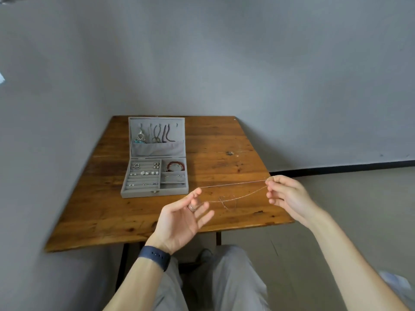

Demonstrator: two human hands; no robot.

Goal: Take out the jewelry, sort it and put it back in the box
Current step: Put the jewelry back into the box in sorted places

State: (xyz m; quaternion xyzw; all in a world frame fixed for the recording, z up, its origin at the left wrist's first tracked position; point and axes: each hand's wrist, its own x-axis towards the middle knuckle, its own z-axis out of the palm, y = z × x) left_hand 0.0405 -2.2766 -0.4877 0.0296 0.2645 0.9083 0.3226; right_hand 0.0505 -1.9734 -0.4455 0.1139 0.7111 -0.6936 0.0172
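A grey wall (247, 63) fills the upper part of the view and meets a pale floor (348, 198) on the right. A wooden desk (213, 142) stands in the corner, and the person's knees in light grey trousers (226, 279) sit before its near edge.

On the left half of the desk a grey jewelry box (155, 192) lies open with its lid (157, 148) standing upright behind the tray. Dark cords (166, 133) and a silver pendant with turquoise pieces (140, 137) hang inside the lid above a fabric pocket. In the tray, the ribbed left section holds rings and pearl studs (146, 173). The far right compartment holds a red bracelet (176, 164), and a thin piece lies in the compartment nearer to the person.

Both hands are raised over the near right part of the desk, well apart from each other. The right hand (289, 196) pinches a thin chain (233, 184) with its fingertips. The left hand (179, 218) is palm up with the lower fingers spread. It appears to pinch the other end between thumb and forefinger, though the strand is too fine to be sure. The chain spans between them in two strands, the upper taut, the lower sagging with a small loop dangling. The left wrist wears a dark blue band (155, 257), and a ring (192, 207) sits on one finger of that hand.
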